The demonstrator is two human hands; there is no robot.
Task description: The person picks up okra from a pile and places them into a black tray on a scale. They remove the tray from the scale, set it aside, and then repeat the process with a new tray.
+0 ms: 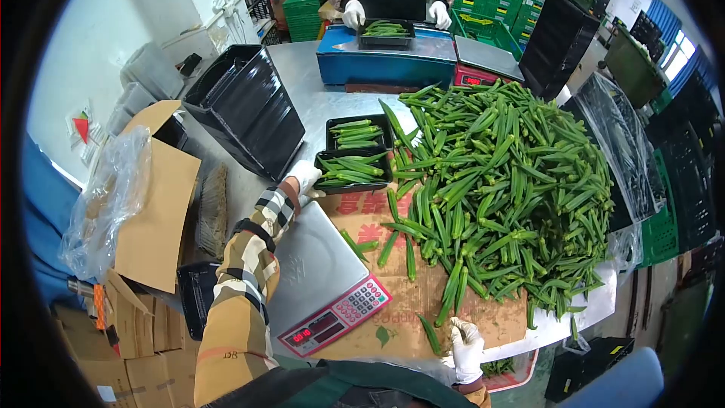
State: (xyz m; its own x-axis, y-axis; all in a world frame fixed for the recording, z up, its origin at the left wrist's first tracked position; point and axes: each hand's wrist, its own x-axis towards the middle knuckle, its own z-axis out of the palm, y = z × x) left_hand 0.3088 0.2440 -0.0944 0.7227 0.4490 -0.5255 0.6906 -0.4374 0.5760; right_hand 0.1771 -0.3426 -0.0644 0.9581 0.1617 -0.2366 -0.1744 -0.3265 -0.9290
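My left hand (306, 175), in a white glove, grips the left edge of a black tray (351, 187) filled with okra. Just behind that tray stands a second black tray (330, 134), also holding okra. My right hand (466, 349), gloved in white, is at the front edge of the table with its fingers curled in, and I see nothing in them. Beside it lies a single okra pod (430, 335). A big heap of okra (498, 189) covers the right of the table. A scale (310, 264) with a lit display sits below my left forearm.
Stacked black trays (249, 113) lean at the left, near an open cardboard box (162, 204) and a brush (213, 211). Across the table a person with gloved hands holds an okra tray (387, 43) on a blue machine (385, 68). A second scale (483, 60) stands beside it.
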